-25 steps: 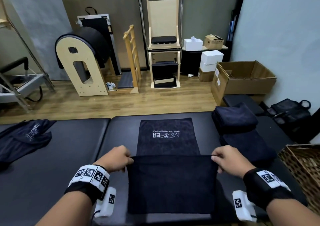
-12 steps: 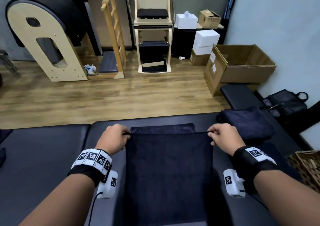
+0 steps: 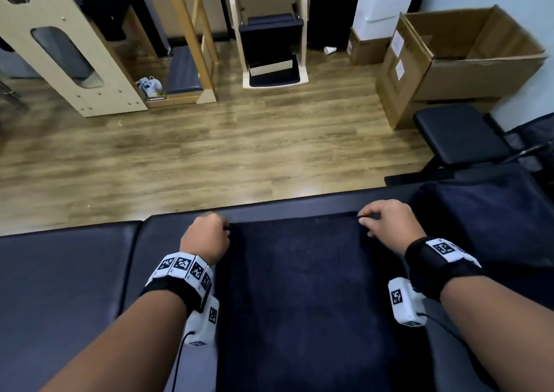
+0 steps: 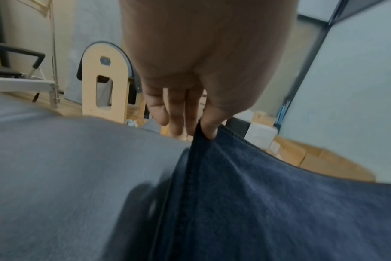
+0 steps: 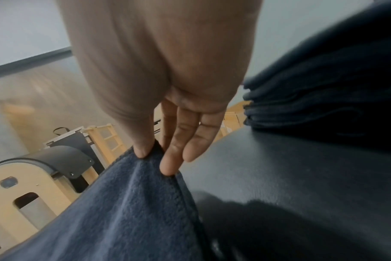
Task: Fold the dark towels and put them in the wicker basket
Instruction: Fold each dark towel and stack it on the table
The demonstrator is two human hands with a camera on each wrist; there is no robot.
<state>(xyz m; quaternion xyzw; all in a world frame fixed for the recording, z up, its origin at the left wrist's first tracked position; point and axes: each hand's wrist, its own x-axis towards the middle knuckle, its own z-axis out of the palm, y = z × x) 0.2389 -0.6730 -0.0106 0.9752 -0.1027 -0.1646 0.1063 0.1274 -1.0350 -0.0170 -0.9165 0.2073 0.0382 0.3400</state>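
A dark navy towel (image 3: 299,295) lies folded in half on the black padded table (image 3: 75,286), its far edge near the table's far edge. My left hand (image 3: 207,235) pinches the towel's far left corner (image 4: 203,134) between thumb and fingers. My right hand (image 3: 383,220) pinches the far right corner (image 5: 154,150). A stack of folded dark towels (image 3: 485,211) sits just right of my right hand; its layered edges (image 5: 324,98) show in the right wrist view. The wicker basket is out of view.
Beyond the table's far edge lies wooden floor (image 3: 209,151). A black bench (image 3: 458,133) and an open cardboard box (image 3: 467,58) stand at the right. A wooden arch barrel (image 3: 60,46) and a wooden chair frame (image 3: 269,31) stand at the back.
Both hands carried the towel's near edge forward over the logo half until it met the far edge. My view tilted downward, and the basket dropped out of the frame.
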